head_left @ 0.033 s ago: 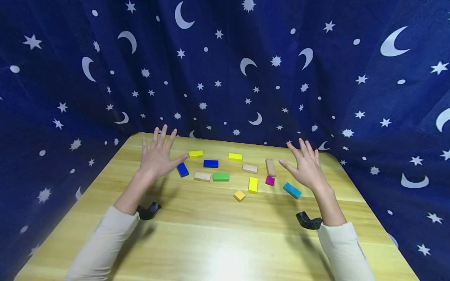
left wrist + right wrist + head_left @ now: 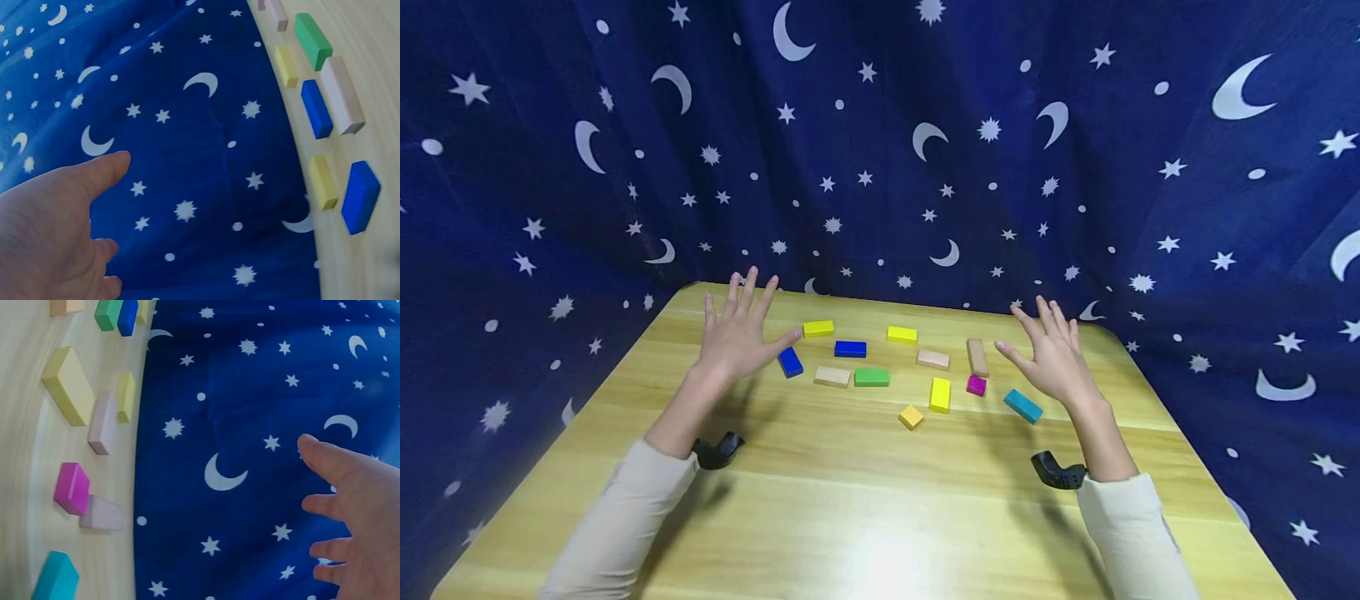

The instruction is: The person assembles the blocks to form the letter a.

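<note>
My left hand (image 2: 733, 333) is raised over the table's left side, fingers spread and holding nothing. Nearest to it lie a dark blue block (image 2: 790, 362) and a yellow block (image 2: 818, 329), just past the thumb. On the other side, my right hand (image 2: 1056, 358) hovers with fingers apart, also bare. Close by are a teal block (image 2: 1022, 407), a magenta block (image 2: 976, 386) and a plain wooden block (image 2: 977, 357). The right wrist view shows the magenta block (image 2: 72, 487) and teal block (image 2: 56, 578) well away from the fingers.
Between the hands lie a second blue block (image 2: 850, 349), a green block (image 2: 872, 378), an orange block (image 2: 912, 417), two more yellow blocks (image 2: 940, 395) and two more wooden ones (image 2: 832, 377). Behind the wooden table (image 2: 820, 517) hangs a dark blue curtain (image 2: 880, 133) with moons and stars.
</note>
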A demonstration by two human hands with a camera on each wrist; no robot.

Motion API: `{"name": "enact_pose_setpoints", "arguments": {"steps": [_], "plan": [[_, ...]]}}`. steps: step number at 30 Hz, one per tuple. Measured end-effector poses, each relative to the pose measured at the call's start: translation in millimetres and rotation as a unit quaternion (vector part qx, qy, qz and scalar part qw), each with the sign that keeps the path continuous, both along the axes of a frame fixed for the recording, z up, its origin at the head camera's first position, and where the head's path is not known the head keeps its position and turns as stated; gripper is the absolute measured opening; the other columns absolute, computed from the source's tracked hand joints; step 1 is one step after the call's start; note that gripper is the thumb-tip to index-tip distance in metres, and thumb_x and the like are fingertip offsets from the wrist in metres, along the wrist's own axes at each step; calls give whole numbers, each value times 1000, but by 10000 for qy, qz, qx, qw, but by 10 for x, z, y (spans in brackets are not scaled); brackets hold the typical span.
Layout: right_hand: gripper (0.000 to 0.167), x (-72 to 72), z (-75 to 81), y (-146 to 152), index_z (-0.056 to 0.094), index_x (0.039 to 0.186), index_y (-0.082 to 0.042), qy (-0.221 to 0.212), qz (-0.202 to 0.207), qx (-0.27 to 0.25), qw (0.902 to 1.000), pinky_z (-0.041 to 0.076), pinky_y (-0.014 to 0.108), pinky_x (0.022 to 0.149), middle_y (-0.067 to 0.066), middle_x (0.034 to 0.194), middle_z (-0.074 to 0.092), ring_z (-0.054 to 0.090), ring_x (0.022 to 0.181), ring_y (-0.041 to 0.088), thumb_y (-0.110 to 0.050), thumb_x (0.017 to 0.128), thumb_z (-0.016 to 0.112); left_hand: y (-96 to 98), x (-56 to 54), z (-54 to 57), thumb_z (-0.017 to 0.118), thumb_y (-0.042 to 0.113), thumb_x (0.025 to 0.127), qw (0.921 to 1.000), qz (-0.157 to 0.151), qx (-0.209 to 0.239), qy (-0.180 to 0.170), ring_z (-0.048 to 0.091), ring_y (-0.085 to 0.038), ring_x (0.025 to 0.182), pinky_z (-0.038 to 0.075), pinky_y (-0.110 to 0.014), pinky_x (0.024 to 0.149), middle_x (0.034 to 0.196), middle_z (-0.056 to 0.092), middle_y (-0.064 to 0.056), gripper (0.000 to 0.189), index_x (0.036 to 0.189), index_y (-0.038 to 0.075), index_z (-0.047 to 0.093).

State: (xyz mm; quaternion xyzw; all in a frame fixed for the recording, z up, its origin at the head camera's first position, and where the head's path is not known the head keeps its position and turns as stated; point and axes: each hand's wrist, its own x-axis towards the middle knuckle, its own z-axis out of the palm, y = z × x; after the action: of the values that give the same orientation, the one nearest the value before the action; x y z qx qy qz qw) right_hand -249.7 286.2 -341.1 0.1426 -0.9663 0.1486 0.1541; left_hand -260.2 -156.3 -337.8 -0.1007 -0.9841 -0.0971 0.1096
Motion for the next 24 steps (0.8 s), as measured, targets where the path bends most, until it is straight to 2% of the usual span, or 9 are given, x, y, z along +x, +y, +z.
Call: {"name": "enact_pose_setpoints", "arguments": {"steps": [5,8,10,13,17,20,24], "plan": [[65,-37,-59,-10,37,141,-5,-94,129,-113,9998,-4,60,105,29,147,15,2,137,41,-44,92,52,13,-54,-74,42,67,85,9995,-95,280,86,-18,-27,136,-12,-61,101,153,-13,-9,89,150,21,3],[61,-95,-110,-8,40,138,-2,-139,305,-311,9990,1,63,104,30,145,19,8,135,44,-38,92,55,80,-86,-106,50,58,86,9969,-229,726,201,-11,-29,138,-6,-62,103,153,-7,-11,86,150,19,8],[56,-174,-147,1,42,136,-1,-106,424,-517,9977,9,63,103,28,144,25,16,133,45,-33,92,56,194,-112,-118,54,51,87,9922,-400,1120,362,-3,-32,139,0,-60,105,153,0,-14,82,149,16,14],[47,-356,-207,20,48,131,0,51,588,-1070,9925,22,58,102,24,138,38,30,128,43,-22,91,59,494,-182,-163,56,41,90,9765,-988,1846,512,12,-34,137,14,-56,107,151,13,-15,72,147,12,23],[42,-613,-312,47,52,128,-1,143,570,-1828,9814,32,52,99,20,130,50,43,121,39,-16,90,60,951,-281,-295,55,33,92,9473,-1730,2652,495,33,-30,129,30,-48,103,143,32,-13,59,141,7,34],[42,-755,-402,66,51,130,-3,-19,489,-2147,9754,34,50,99,20,129,51,45,119,37,-15,90,60,1257,-326,-426,57,30,92,9332,-1973,2984,344,43,-27,121,38,-42,98,134,44,-11,53,136,6,40],[45,-915,-516,92,48,132,-1,-454,553,-2424,9675,34,48,100,20,132,48,42,122,35,-16,91,59,1658,-387,-634,57,28,92,9212,-2287,3148,-2,51,-23,111,44,-37,91,126,52,-10,47,131,5,46]]}}
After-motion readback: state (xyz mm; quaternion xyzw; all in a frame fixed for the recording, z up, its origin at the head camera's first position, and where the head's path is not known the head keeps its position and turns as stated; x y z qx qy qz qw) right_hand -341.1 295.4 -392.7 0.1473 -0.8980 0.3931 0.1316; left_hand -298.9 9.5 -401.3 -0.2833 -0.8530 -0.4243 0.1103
